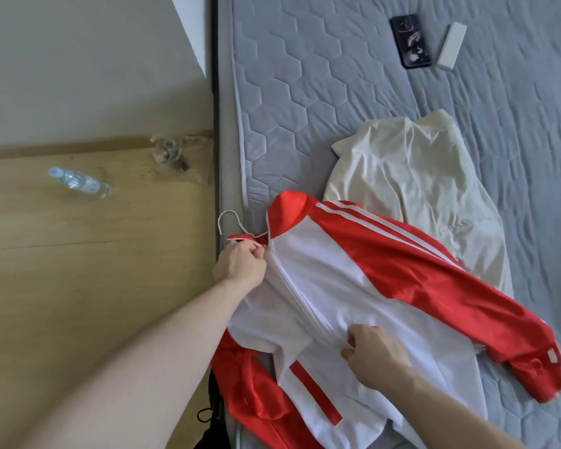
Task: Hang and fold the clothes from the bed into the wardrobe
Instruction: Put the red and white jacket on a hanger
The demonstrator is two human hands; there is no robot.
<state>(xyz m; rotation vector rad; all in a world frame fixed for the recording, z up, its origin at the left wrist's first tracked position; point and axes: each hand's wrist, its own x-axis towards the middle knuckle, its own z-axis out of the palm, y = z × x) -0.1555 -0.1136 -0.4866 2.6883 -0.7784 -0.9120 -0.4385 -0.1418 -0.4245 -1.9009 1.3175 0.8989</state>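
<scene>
2 garments lie on the grey quilted mattress (305, 92): a red and white track jacket (344, 286) near the bed's edge, and a cream garment (412, 176) spread just beyond it, partly under the jacket's red sleeve. The jacket is front up, with the hook of a white hanger (229, 222) sticking out past its collar over the mattress edge. The left hand (240, 264) pinches the fabric at the top of the zip, by the collar. The right hand (374, 354) grips a fold of the white front lower down the zip line, fingers curled into the cloth. A dark phone (410, 40) and a white box (451, 46) lie side by side further up the mattress. On the wooden floor (78, 270) lies a clear plastic bottle (78, 183)
</scene>
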